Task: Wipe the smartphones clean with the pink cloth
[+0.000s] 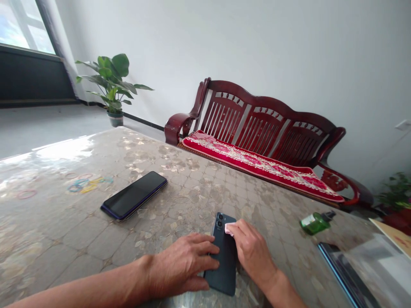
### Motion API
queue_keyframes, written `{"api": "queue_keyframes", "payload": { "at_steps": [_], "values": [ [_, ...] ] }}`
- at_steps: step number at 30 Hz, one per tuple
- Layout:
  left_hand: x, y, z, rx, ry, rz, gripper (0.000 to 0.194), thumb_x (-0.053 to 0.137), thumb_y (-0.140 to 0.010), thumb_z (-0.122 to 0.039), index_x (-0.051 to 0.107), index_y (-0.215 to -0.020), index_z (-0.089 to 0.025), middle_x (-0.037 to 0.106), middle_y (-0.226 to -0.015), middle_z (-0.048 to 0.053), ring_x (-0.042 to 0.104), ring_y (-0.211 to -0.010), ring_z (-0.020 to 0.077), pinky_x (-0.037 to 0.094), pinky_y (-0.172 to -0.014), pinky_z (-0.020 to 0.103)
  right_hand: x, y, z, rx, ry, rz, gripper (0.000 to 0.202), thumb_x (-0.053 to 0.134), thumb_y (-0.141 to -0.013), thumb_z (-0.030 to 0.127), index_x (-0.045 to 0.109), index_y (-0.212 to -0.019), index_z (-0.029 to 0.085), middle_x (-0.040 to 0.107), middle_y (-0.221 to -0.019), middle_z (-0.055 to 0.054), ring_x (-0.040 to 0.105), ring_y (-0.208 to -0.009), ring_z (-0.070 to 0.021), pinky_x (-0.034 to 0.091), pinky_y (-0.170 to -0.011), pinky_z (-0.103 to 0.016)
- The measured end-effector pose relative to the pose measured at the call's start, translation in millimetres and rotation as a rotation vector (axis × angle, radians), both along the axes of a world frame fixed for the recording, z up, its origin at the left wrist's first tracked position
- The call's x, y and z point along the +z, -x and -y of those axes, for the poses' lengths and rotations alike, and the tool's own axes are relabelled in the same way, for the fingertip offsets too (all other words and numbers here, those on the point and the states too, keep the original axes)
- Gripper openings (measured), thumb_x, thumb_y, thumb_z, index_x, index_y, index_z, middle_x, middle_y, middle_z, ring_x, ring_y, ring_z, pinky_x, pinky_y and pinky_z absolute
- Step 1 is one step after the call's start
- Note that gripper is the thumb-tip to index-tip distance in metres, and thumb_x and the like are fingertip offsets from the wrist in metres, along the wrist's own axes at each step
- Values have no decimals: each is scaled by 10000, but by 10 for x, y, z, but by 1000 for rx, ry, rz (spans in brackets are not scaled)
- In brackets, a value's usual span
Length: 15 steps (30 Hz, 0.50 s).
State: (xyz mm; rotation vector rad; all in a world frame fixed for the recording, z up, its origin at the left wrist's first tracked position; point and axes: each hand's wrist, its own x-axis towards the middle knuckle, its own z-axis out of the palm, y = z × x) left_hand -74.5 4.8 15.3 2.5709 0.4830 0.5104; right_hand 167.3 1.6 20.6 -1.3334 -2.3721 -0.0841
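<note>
A dark blue-grey smartphone (225,261) lies back up on the table, its camera lenses at the far end. My left hand (184,263) rests from the left across its edge, fingers stretched out and the fingertips on its back. With my right hand (253,250) I pinch a small pale pink cloth (229,229), pressed to the back of the phone near the cameras. Most of the cloth is hidden by my fingers.
Left of my hands lies another phone (135,195), screen up. Several coloured rubber bands (85,185) lie farther left. On the right are a green spray bottle (316,222) on its side and a blue-edged phone (345,273). A wooden bench (257,119) stands behind the patterned table (192,188).
</note>
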Motion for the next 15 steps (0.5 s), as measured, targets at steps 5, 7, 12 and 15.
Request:
{"api": "queue_keyframes", "payload": {
  "at_steps": [5,7,12,15],
  "values": [
    [-10,-8,-6,3,9,-6,353,715,-855,-362,623,-1179,-256,621,-1287,53,524,-1262,293,404,-1085,408,-39,-41,-135,-106,-23,13,284,428,-933,55,651,-964,228,593,-837,-25,591,-813,-167,453,-751,-266],
    [-15,-13,-9,0,11,0,354,714,-855,-363,622,-1180,-257,620,-1287,52,525,-1262,292,400,-1090,408,-36,14,-254,-134,1,11,265,441,-943,78,663,-940,223,596,-836,-28,591,-820,-172,449,-746,-267],
    [4,-26,-3,3,0,-16,339,706,-860,-347,626,-1174,-246,621,-1288,64,536,-1250,294,415,-1078,407,10,244,-458,-94,75,-31,283,439,-949,83,681,-913,227,616,-863,-25,602,-836,-155,451,-766,-247],
    [25,-27,4,18,-5,-48,339,727,-841,-333,633,-1153,-235,620,-1298,64,538,-1248,307,433,-1058,417,18,289,-488,-68,66,-30,279,449,-945,90,685,-926,236,623,-871,-25,604,-844,-152,452,-772,-243]
  ]
}}
